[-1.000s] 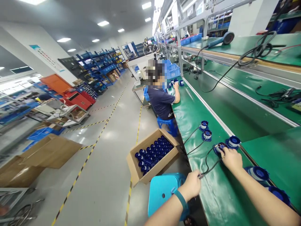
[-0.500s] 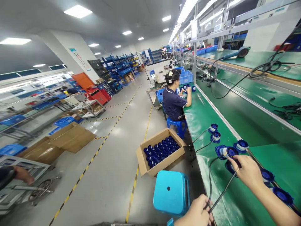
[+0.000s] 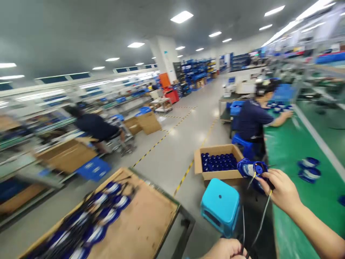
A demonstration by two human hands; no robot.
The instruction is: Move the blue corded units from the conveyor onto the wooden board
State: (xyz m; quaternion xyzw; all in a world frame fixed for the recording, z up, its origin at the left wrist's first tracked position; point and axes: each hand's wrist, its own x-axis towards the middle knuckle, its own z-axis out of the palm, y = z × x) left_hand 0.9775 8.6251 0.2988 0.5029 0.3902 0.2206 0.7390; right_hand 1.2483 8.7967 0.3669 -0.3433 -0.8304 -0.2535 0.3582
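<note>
My right hand [image 3: 280,187] grips a blue round-ended part [image 3: 250,168] with a pale label, held up beside the green bench [image 3: 293,223]. Thin wires with yellow ends come out near my fingertips. Lower down, at the bottom edge of the view, my left hand [image 3: 226,249] is closed round the dark cables [image 3: 260,230] that hang from the part. Two more blue parts [image 3: 309,169] lie on the green bench.
A turquoise stool [image 3: 221,205] stands below an open carton [image 3: 198,163] of blue parts. At left, a wooden-topped cart [image 3: 140,219] bears several blue parts with cables. One person [image 3: 252,117] sits at the bench; another person [image 3: 94,126] is far left.
The view has swung left, bringing the cart into sight. The blue part and its cables have left the bench in my hands.
</note>
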